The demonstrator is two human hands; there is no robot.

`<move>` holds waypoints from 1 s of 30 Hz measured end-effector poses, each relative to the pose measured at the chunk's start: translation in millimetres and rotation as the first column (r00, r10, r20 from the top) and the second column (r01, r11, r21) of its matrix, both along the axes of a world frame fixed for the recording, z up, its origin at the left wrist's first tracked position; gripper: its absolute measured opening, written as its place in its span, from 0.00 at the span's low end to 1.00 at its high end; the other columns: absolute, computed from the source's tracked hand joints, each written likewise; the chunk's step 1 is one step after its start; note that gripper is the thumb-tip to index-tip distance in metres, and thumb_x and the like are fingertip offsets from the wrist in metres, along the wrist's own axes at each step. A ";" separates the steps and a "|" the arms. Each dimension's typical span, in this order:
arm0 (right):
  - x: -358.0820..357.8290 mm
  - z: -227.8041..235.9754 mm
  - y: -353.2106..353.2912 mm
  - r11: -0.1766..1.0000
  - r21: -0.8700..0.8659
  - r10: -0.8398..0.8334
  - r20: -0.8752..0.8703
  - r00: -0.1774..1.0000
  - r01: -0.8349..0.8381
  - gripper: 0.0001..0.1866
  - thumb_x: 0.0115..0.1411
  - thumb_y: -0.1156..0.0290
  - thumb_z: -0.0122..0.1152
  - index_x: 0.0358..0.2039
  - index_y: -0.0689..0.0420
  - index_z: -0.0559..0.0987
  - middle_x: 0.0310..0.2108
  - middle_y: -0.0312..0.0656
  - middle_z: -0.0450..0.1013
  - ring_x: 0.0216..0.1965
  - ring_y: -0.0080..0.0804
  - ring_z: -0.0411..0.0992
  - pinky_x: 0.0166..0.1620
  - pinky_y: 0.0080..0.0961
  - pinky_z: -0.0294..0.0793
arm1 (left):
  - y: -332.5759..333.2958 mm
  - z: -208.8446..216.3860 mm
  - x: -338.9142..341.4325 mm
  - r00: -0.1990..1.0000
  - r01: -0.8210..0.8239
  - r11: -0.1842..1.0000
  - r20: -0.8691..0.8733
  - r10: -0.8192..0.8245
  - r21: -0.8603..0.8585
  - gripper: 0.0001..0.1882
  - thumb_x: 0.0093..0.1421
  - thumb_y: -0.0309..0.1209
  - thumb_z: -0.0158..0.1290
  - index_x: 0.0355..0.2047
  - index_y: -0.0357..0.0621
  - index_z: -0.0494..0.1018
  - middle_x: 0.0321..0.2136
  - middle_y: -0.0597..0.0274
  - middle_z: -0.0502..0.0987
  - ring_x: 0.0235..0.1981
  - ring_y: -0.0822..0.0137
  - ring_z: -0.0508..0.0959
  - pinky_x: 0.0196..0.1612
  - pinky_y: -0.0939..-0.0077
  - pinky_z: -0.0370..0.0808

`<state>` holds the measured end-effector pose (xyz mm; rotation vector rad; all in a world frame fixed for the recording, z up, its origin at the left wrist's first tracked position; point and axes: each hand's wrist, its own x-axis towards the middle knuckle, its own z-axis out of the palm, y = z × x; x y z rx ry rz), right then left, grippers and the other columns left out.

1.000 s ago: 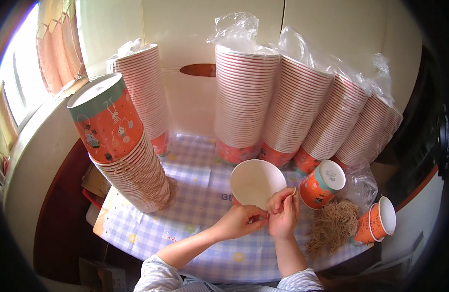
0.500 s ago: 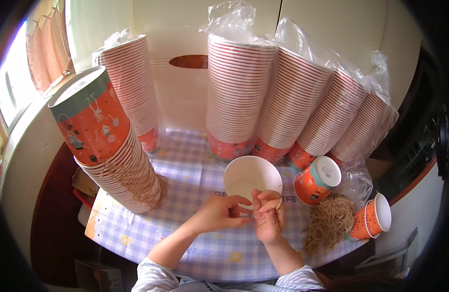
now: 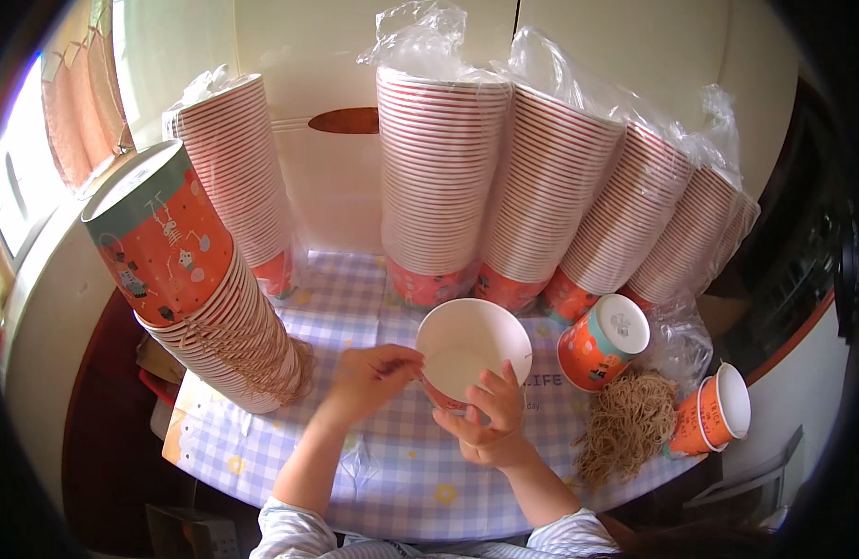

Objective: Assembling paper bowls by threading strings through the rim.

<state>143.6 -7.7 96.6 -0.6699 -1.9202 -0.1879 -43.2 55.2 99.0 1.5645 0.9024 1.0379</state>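
A paper bucket [image 3: 466, 365] with a white inside stands mouth-up at the middle of the table, a thin string end showing at its right rim. At its left rim is my left hand [image 3: 366, 384], thumb and forefinger pinched together; what lies between them is too small to make out. My right hand [image 3: 490, 424] is in front of the bucket, palm turned up and fingers spread apart. To its right lies a tangled heap of brown strings [image 3: 629, 424]. An orange and green bucket [image 3: 588, 354] rests upside down just behind the heap.
Tall nested bucket stacks [image 3: 439, 177] in clear plastic line the back. At left, an orange bucket [image 3: 173, 247] tops a leaning stack [image 3: 229, 349] with strings hanging from it. Two nested buckets [image 3: 704, 419] lie tilted at the right edge of the checked tablecloth [image 3: 355, 484].
My hands have moved apart. The left one has gone left to the bucket's rim, while the right has opened its fingers and shifted slightly left. The whole view has shifted a little.
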 end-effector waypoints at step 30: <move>48.8 18.3 3.2 0.724 -0.619 0.007 0.447 0.894 0.304 0.10 0.44 0.60 0.63 0.21 0.50 0.75 0.12 0.35 0.67 0.22 0.35 0.70 0.32 0.32 0.65 | 30.7 -36.2 8.2 0.990 0.140 0.954 0.025 -0.139 -0.266 0.11 0.52 0.24 0.53 0.36 0.32 0.72 0.25 0.59 0.77 0.28 0.71 0.77 0.32 0.80 0.73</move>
